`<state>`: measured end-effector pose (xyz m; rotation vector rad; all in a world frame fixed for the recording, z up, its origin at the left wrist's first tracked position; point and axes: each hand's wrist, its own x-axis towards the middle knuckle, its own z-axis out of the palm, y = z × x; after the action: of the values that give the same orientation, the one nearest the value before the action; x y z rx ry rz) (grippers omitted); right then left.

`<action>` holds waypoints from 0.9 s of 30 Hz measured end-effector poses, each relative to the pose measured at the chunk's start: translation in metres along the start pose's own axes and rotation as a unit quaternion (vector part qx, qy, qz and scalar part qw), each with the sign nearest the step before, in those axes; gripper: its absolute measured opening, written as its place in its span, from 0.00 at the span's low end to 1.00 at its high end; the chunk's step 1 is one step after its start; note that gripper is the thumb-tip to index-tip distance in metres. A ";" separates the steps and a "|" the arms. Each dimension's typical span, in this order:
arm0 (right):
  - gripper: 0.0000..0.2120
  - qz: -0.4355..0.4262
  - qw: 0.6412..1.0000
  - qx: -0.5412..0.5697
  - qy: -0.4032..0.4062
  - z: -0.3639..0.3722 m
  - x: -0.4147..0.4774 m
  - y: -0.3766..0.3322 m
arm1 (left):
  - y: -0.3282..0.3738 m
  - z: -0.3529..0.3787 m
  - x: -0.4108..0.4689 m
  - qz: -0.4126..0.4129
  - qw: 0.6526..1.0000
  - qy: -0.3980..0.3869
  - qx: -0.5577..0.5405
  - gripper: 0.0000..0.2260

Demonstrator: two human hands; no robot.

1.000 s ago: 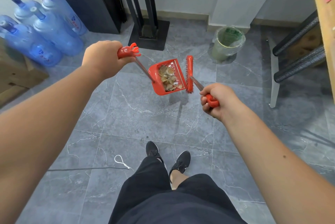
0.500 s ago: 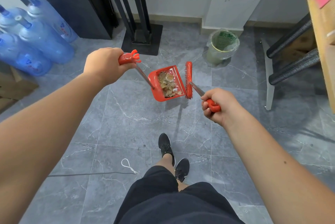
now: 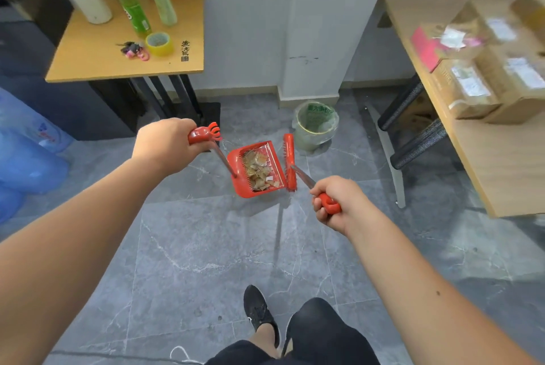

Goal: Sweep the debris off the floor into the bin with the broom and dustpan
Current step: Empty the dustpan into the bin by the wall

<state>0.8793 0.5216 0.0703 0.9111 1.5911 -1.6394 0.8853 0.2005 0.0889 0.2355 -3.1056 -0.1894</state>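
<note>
Left hand (image 3: 165, 144) grips the debris-filled dustpan (image 3: 253, 170), right hand (image 3: 336, 202) grips the broom (image 3: 290, 162) beside it, near the bin (image 3: 315, 125).

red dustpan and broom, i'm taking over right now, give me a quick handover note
Left hand grips the handle of the red plastic dustpan, held above the grey tiled floor.
Right hand grips the red plastic broom, its head beside the pan's open edge.
Done: tan scraps of debris lie in the pan.
Left: reach the round lined bin by the wall ahead and tip the debris in.
</note>
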 end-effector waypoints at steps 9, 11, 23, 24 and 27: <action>0.09 -0.027 1.000 0.013 0.002 -0.006 0.019 -0.061 | 0.026 -0.015 0.071 0.010 0.999 0.051 -0.005 0.24; 0.09 -0.032 0.999 0.013 -0.002 -0.011 0.024 -0.077 | 0.035 -0.021 0.088 -0.001 0.999 0.054 -0.004 0.24; 0.08 -0.035 0.998 0.006 -0.047 -0.067 0.067 -0.177 | 0.095 -0.052 0.189 -0.006 0.997 0.075 0.016 0.24; 0.08 -0.035 0.998 0.004 -0.047 -0.070 0.070 -0.183 | 0.100 -0.053 0.194 -0.005 0.997 0.077 0.016 0.23; 0.07 -0.039 0.998 0.002 -0.045 -0.079 0.075 -0.197 | 0.116 -0.054 0.208 0.002 0.997 0.077 0.015 0.22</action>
<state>0.6755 0.6072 0.1108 0.7745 1.5803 -1.7128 0.6639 0.2761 0.1592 0.2316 -2.9574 -0.1195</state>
